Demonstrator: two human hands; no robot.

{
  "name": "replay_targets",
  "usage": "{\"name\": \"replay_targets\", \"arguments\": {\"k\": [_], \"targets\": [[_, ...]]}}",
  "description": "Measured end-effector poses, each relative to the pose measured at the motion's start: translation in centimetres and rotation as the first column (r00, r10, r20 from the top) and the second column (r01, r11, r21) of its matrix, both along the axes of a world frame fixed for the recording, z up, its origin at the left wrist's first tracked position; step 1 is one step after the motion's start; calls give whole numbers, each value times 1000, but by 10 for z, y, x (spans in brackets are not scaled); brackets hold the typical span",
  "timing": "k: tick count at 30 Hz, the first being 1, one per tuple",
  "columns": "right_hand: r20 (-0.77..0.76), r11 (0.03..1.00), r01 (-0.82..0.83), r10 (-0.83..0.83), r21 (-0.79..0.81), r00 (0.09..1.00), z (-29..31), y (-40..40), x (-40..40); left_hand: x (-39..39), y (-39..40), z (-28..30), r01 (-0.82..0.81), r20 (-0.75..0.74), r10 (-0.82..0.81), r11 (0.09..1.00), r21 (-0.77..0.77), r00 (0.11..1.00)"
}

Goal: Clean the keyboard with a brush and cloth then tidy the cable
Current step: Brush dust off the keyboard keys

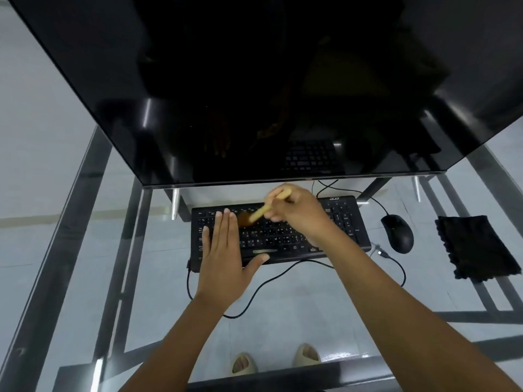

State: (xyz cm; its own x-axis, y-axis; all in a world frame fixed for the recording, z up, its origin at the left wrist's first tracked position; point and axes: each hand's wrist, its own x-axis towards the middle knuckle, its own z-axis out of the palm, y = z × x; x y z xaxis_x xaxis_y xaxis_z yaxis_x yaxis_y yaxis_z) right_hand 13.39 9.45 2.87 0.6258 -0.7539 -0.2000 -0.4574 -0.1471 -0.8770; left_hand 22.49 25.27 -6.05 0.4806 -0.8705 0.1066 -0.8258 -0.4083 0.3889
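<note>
wooden brush (266,209) pinched in right hand (297,212) grip; left hand (223,250) flat, fingers straight, on keyboard (342,222)

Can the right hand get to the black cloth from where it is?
Probably yes: the cloth lies uncovered right of the mouse, but the right hand grips the brush.
</note>
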Motion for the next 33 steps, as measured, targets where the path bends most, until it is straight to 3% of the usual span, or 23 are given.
{"name": "replay_targets", "arguments": {"k": [2,4,5,8,10,12,14,16,17,19,21,23,25,27,28,31,32,33], "targets": [[-68,994,23,-31,-105,997,-5,-4,-6,-2,-9,-1,32,-7,-31,998,52,999],[-14,949,166,-176,-268,984,0,-12,-13,-5,-16,-2,58,-12,-57,995,85,998],[30,946,194,-193,-259,981,0,-17,-17,-6,-19,-2,67,-15,-65,993,97,998],[-32,994,13,-17,-111,999,2,-14,-22,-7,-23,-3,79,-19,-78,989,124,997],[-82,961,-13,-10,-275,997,-4,-15,-24,-8,-25,-3,76,-15,-75,987,145,997],[15,901,115,-120,-419,993,0,-20,-26,-9,-26,-3,68,-9,-68,986,150,998],[37,940,100,-94,-327,995,1,-23,-28,-8,-27,-3,71,0,-72,986,151,997],[-71,966,-55,38,-251,997,-1,-18,-26,-7,-28,-4,78,5,-80,986,150,997],[-103,946,-80,50,-315,993,-4,-17,-26,-7,-28,-5,79,6,-81,985,152,997],[-8,883,50,-60,-466,998,-4,-20,-26,-8,-30,-4,80,6,-82,983,164,997],[63,908,119,-102,-402,993,-3,-27,-31,-9,-32,-4,77,7,-80,982,173,997],[-23,979,24,-29,-202,999,-2,-28,-34,-9,-33,-5,81,11,-85,977,197,996],[-100,964,0,-28,-267,995,-4,-27,-38,-9,-35,-5,79,15,-84,973,215,996],[2,893,144,-159,-426,987,-2,-30,-42,-11,-37,-5,74,6,-77,973,217,997],[63,891,193,-183,-412,981,0,-32,-45,-12,-38,-5,74,6,-77,974,213,997],[67,992,122,-120,-29,991,1,-35,-54,-11,-39,-7,78,14,-82,976,205,997],[-4,998,58,-58,8,998,1,-33,-55,-10,-38,-8,78,16,-82,977,198,996],[-76,997,21,-26,-69,997,-1,-32,-58,-10,-38,-9,79,14,-84,978,192,996]]}}
